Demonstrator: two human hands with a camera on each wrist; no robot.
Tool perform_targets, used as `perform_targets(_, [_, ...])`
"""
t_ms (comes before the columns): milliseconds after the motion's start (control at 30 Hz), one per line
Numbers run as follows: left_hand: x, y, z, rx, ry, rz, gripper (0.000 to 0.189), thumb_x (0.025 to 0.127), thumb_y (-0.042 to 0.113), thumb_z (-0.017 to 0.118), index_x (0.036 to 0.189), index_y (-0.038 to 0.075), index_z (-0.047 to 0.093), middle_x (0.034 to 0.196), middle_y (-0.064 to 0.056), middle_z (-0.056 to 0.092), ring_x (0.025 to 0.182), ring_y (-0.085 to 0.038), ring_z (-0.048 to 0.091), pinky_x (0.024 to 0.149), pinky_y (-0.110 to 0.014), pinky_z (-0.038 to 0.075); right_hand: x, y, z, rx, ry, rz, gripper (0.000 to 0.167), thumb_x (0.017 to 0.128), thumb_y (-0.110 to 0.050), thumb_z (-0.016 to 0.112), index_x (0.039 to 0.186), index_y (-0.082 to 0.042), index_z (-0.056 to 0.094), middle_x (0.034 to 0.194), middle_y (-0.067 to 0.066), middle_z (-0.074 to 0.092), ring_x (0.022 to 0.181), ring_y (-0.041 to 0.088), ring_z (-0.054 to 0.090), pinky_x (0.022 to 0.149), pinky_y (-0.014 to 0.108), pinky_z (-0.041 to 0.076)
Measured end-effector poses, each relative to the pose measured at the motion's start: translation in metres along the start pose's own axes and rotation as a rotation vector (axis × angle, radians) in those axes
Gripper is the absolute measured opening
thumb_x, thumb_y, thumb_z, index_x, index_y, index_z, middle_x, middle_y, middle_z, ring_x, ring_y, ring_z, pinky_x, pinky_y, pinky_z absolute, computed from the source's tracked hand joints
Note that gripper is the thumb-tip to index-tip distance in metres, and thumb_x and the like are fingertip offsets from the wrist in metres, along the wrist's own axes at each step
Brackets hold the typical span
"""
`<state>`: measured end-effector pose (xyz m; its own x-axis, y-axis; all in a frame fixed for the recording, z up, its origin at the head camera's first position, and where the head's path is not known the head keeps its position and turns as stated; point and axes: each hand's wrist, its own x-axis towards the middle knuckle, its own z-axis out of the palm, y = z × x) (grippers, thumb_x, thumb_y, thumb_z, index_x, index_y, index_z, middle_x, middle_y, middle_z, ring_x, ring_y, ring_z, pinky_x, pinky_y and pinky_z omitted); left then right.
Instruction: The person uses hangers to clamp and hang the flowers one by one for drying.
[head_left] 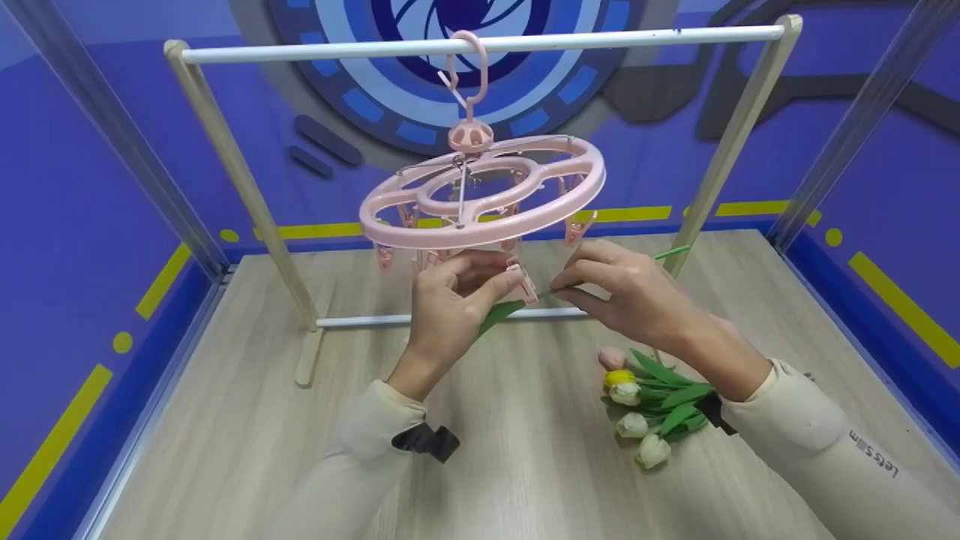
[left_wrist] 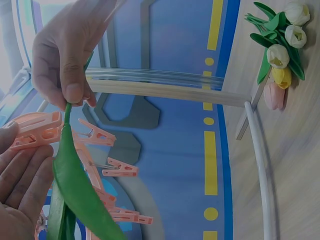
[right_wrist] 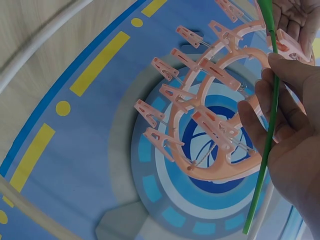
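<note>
A pink round clip hanger (head_left: 480, 232) hangs by its hook from a white rail, with several pink clothespins (right_wrist: 165, 70) dangling below its ring. My left hand (head_left: 454, 300) pinches one clothespin (left_wrist: 37, 131) between thumb and fingers. In my right hand (head_left: 630, 289) the thumb and fingers pinch the green stem (right_wrist: 272, 115) of an artificial flower. Its broad green leaf (left_wrist: 82, 180) lies beside the held clothespin in the left wrist view. The flower's head is hidden. Whether the clothespin's jaws touch the stem, I cannot tell.
Several artificial tulips (head_left: 637, 405), white, yellow and pink, lie on the wooden table (head_left: 510, 450) under my right forearm. The rack's white rail (head_left: 337, 51) and wooden posts (head_left: 240, 180) stand around the hanger. A lower white bar (head_left: 367, 321) runs close behind my hands.
</note>
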<state>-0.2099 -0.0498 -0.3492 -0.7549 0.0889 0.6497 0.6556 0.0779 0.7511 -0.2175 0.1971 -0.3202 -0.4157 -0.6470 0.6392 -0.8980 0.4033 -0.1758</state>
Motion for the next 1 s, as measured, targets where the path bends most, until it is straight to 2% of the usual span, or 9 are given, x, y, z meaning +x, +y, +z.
perform_targets(133, [-0.0005, -0.0004, 0.0003, 0.000, 0.001, -0.004, 0.017, 0.092, 0.008, 0.084, 0.105, -0.001, 0.078, 0.101, -0.003, 0.080, 0.091, -0.016, 0.077, 0.082, -0.035, 0.064, 0.0019, -0.0013, 0.0013, -0.011, 0.002, 0.005, 0.027, 0.082, 0.005, 0.089, 0.105, -0.007, 0.079, 0.099, 0.001, 0.073, 0.092, 0.017, 0.069, 0.085, 0.022, 0.058])
perform_targets(1000, [-0.0018, -0.0007, 0.0007, -0.020, -0.013, -0.025, 0.020, 0.092, 0.007, 0.084, 0.109, -0.002, 0.077, 0.101, -0.004, 0.079, 0.092, -0.015, 0.077, 0.083, -0.037, 0.064, 0.0024, -0.0025, 0.0036, -0.024, 0.010, 0.023, 0.029, 0.081, 0.003, 0.090, 0.107, -0.007, 0.079, 0.101, 0.002, 0.072, 0.094, 0.017, 0.069, 0.087, 0.028, 0.061])
